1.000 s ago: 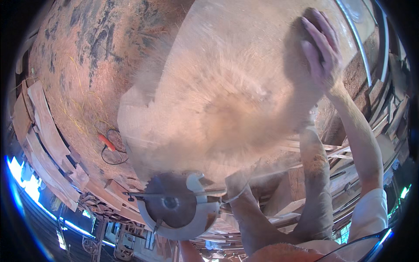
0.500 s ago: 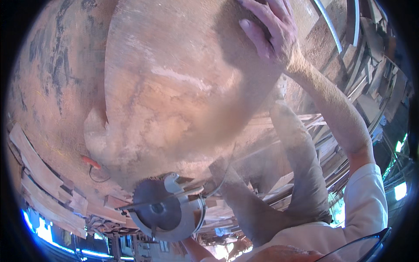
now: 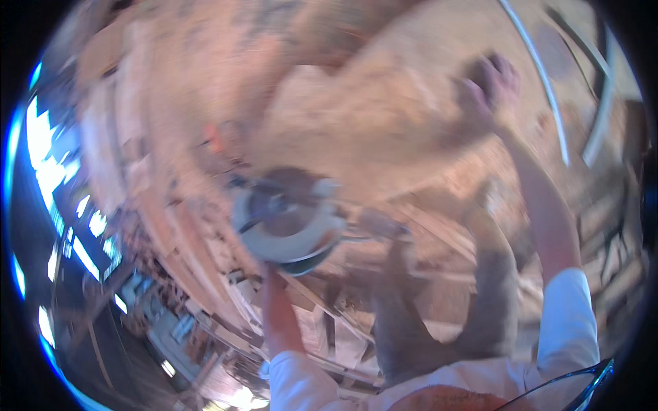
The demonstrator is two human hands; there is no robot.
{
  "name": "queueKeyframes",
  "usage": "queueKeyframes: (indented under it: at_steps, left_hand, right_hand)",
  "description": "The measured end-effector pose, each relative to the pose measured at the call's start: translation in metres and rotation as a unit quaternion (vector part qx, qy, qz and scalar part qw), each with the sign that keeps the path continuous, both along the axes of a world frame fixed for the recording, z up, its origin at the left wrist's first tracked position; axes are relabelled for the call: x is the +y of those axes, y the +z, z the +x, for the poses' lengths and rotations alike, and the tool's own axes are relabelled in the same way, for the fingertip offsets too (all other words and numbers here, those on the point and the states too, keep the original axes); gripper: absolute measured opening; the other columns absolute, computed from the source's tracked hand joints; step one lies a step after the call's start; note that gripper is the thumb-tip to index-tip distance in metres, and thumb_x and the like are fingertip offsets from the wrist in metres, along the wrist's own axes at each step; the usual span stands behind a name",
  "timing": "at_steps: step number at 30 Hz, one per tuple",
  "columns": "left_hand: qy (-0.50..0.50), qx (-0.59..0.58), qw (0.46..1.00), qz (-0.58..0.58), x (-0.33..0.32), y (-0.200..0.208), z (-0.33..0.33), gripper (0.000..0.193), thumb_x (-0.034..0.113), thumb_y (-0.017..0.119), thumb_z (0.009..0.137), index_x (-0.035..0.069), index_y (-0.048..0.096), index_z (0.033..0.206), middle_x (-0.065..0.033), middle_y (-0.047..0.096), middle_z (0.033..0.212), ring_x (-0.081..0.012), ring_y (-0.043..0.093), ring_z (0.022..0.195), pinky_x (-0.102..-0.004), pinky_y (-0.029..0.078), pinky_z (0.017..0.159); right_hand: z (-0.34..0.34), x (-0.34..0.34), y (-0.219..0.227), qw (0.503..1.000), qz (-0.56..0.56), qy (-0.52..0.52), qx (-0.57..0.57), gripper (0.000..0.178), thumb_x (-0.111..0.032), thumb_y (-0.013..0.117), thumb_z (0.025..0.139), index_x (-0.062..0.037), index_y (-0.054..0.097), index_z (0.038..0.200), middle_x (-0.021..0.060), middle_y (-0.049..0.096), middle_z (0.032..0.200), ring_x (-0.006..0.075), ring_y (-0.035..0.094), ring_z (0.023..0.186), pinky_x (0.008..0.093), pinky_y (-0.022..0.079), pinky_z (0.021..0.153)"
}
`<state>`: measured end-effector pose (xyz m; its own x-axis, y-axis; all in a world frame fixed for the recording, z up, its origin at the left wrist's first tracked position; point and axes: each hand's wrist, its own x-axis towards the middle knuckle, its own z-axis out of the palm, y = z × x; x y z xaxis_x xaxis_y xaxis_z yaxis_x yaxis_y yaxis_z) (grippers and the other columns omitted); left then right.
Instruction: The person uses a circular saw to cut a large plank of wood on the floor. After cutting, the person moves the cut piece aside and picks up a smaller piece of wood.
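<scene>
A circular saw (image 3: 291,236) with a round blade and pale guard is held up, its blade side facing me. My left forearm (image 3: 281,318) runs up behind it; the saw's body hides my left hand, which appears to grip it. My right hand (image 3: 497,89) lies on the far right part of a large, dusty wooden board (image 3: 363,116), thumb apart from the fingers. Motion smears those fingers, but nothing shows in them.
Long metal strips (image 3: 545,82) lie at the far right. Stacked planks (image 3: 181,240) run along the left, with a blurred orange-red object (image 3: 214,137) near the board. My legs (image 3: 490,288) are close beneath the board's near side. Wood scraps lie around.
The view has swung left and widened, blurring the scene. The saw now appears farther up the picture, with my left forearm showing below it. My right hand remains on the board.
</scene>
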<state>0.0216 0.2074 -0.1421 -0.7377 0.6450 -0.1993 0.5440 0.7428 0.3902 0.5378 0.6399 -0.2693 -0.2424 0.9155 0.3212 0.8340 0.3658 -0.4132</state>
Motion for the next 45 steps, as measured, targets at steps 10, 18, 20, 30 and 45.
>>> queueKeyframes:
  at_steps: [10, 18, 20, 30, 45]
  left_hand:
    - [0.082, -0.044, 0.996, 0.0, -0.027, -0.039, -0.025, 0.043, 0.032, 0.063, 0.104, 0.011, 0.064, 0.141, -0.018, 0.073, 0.131, -0.0368, 0.07, 0.122, -0.0474, 0.055, 0.101]
    - [0.153, -0.287, 0.907, 0.269, 0.0, -0.079, -0.009, 0.027, 0.021, 0.077, 0.098, 0.006, 0.073, 0.12, -0.0095, 0.077, 0.104, -0.0217, 0.073, 0.097, -0.0389, 0.058, 0.084]
    - [0.295, -0.504, 0.675, 0.451, -0.045, -0.098, -0.062, 0.024, 0.016, 0.077, 0.097, 0.004, 0.073, 0.117, -0.008, 0.076, 0.102, -0.02, 0.072, 0.092, -0.0369, 0.058, 0.081]
    - [0.049, -0.18, 0.965, 0.184, 0.013, -0.075, -0.006, 0.032, 0.031, 0.068, 0.103, 0.005, 0.069, 0.121, -0.0141, 0.075, 0.106, -0.0286, 0.072, 0.102, -0.0449, 0.055, 0.092]
    - [0.018, -0.133, 0.984, 0.12, 0.007, -0.024, 0.027, 0.034, 0.023, 0.073, 0.098, 0.008, 0.066, 0.128, -0.0161, 0.076, 0.102, -0.0321, 0.074, 0.095, -0.0446, 0.057, 0.086]
  right_hand:
    - [-0.127, -0.328, 0.171, 0.843, -0.194, 0.475, 0.162, 0.074, -0.027, 0.087, 0.081, -0.0014, 0.062, 0.146, 0.0171, 0.069, 0.133, 0.0412, 0.066, 0.126, 0.0552, 0.043, 0.122]
    - [-0.199, -0.385, 0.087, 0.891, -0.33, 0.312, 0.023, 0.085, -0.023, 0.084, 0.085, -0.0015, 0.045, 0.158, 0.0225, 0.055, 0.149, 0.0474, 0.057, 0.135, 0.0595, 0.046, 0.115]
    - [-0.229, -0.403, 0.102, 0.876, -0.355, 0.317, 0.075, 0.084, -0.021, 0.084, 0.086, -0.0015, 0.045, 0.158, 0.023, 0.054, 0.149, 0.0482, 0.055, 0.136, 0.0591, 0.047, 0.114]
    - [-0.216, -0.381, 0.101, 0.915, -0.213, 0.34, 0.042, 0.083, -0.017, 0.082, 0.086, 0.002, 0.044, 0.158, 0.0247, 0.053, 0.149, 0.0484, 0.051, 0.141, 0.057, 0.048, 0.115]
    - [-0.227, -0.356, 0.083, 0.903, -0.269, 0.334, -0.017, 0.069, -0.013, 0.085, 0.077, -0.008, 0.062, 0.142, 0.0198, 0.065, 0.142, 0.0445, 0.053, 0.14, 0.0567, 0.045, 0.117]
